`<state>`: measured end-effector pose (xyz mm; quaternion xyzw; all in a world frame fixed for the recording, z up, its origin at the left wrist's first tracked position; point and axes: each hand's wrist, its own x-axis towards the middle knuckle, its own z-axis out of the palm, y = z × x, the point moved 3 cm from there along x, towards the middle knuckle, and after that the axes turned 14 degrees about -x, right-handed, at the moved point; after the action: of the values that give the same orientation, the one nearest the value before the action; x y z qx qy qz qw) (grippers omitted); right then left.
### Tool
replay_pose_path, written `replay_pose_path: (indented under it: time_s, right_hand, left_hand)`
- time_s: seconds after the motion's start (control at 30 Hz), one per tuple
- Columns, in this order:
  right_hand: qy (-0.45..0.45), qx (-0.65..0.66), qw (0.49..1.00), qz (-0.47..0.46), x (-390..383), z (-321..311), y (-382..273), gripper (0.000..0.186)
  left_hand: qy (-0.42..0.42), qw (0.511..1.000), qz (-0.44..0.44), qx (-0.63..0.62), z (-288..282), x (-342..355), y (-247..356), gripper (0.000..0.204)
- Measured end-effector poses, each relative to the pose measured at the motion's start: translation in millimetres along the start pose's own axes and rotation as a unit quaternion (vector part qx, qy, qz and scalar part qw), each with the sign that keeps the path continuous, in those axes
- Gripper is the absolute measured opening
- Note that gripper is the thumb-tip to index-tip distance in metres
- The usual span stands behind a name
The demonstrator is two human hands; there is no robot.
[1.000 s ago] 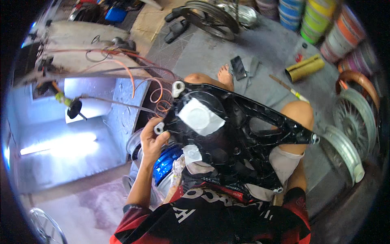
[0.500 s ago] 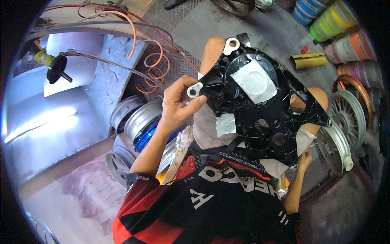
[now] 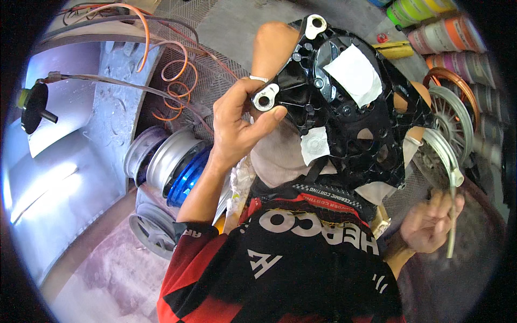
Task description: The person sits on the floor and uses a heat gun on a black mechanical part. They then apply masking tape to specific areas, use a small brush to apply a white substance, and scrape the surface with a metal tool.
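Pinching the bare silver, ring-shaped metal lug of a glossy black, roughly triangular cast frame, I have the left hand clamped at its edge; the frame sits over the person's lap, a larger white paper patch and a smaller one on its face. My blurred right hand holds a slim, pale rod. White block lettering crosses the black-and-red fabric shirt, and printed labels wrap the colourful, stacked round tubs.

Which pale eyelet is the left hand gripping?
The lower eyelet on the black frame: the left hand closes around it, while the upper eyelet stands free.
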<state>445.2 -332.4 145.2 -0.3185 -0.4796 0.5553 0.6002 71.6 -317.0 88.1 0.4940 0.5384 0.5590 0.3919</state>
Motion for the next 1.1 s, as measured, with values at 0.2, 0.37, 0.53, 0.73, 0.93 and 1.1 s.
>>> replay_pose_path:
  time_s: [0.2, 0.37, 0.53, 0.73, 0.93, 1.1]
  right_hand:
    - [-0.306, -0.412, 0.837, -0.188, 15.9, 89.8, 30.2, 0.043]
    - [-0.304, -0.482, 0.802, -0.18, 20.6, 116.5, 46.4, 0.027]
    - [-0.262, -0.488, 0.82, -0.142, 14.5, 114.3, 56.4, 0.02]
    - [-0.266, -0.498, 0.804, -0.189, 19.8, 117.6, 56.6, 0.023]
    - [-0.262, -0.504, 0.803, -0.181, 16.6, 119.9, 61.6, 0.022]
    - [-0.262, -0.502, 0.805, -0.179, 16.3, 122.1, 63.7, 0.021]
  left_hand:
    - [0.035, 0.999, 0.026, -0.009, 3.4, -1.6, -2.5, 0.037]
    - [0.056, 0.998, 0.002, -0.003, 1.8, -5.8, -2.7, 0.041]
    - [0.019, 0.997, 0.063, 0.041, 2.4, -2.5, -4.2, 0.045]
    - [0.048, 0.998, 0.033, 0.032, 5.7, -1.6, 0.7, 0.042]
    - [0.033, 0.997, 0.054, 0.041, 4.1, 0.3, -0.3, 0.043]
    - [0.036, 0.997, 0.06, 0.037, 4.1, 1.0, -0.5, 0.042]
